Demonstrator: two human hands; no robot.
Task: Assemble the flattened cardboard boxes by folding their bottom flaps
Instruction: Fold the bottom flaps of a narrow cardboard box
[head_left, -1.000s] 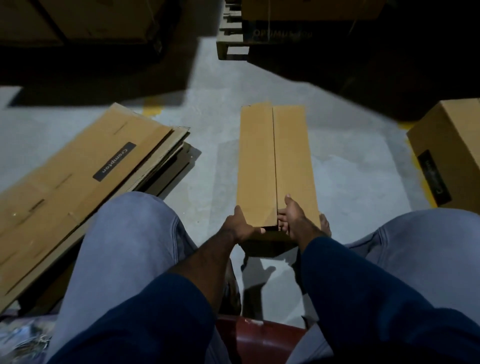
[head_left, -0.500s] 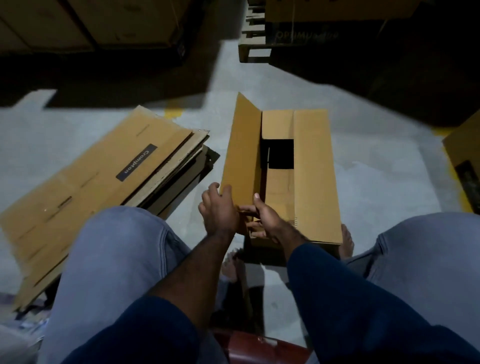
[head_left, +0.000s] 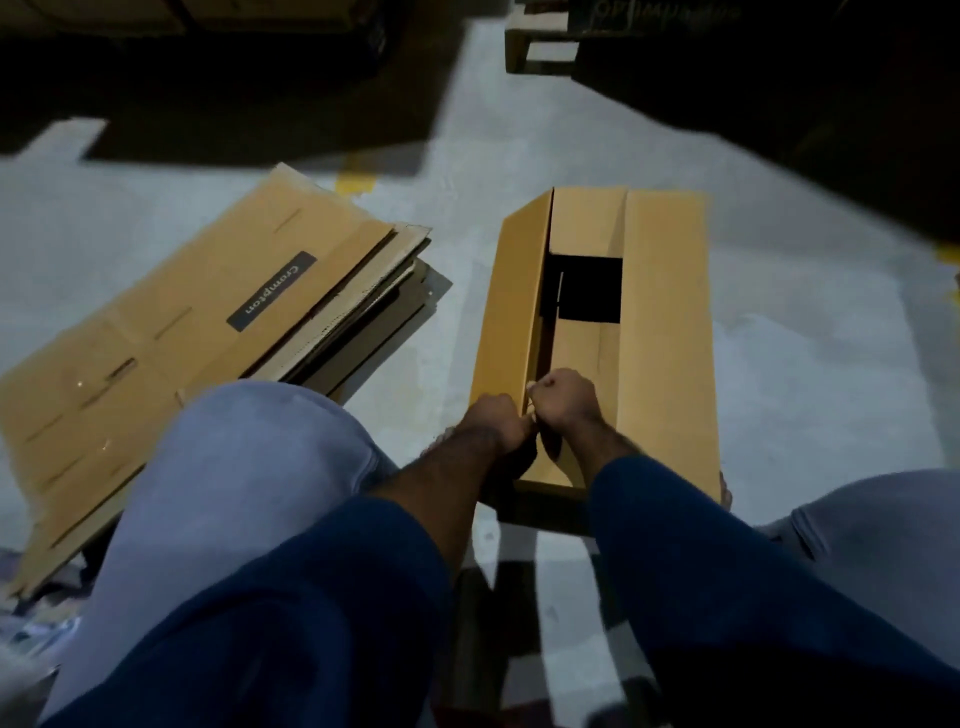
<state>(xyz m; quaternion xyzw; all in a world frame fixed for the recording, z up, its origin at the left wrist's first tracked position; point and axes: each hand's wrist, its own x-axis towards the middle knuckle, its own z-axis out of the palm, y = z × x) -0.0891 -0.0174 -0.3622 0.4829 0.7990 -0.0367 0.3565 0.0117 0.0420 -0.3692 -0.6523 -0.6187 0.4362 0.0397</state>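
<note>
A cardboard box (head_left: 670, 332) lies on the grey floor (head_left: 810, 364) between the person's knees. Its raised flap (head_left: 511, 306) stands nearly upright along the left side (the right one lies flat), and a dark gap shows inside. The left grip (head_left: 498, 422) curls round the raised flap's near end. The right grip (head_left: 563, 397), fisted, pinches it from inside. A stack of flattened boxes (head_left: 197, 332) lies to the left.
</note>
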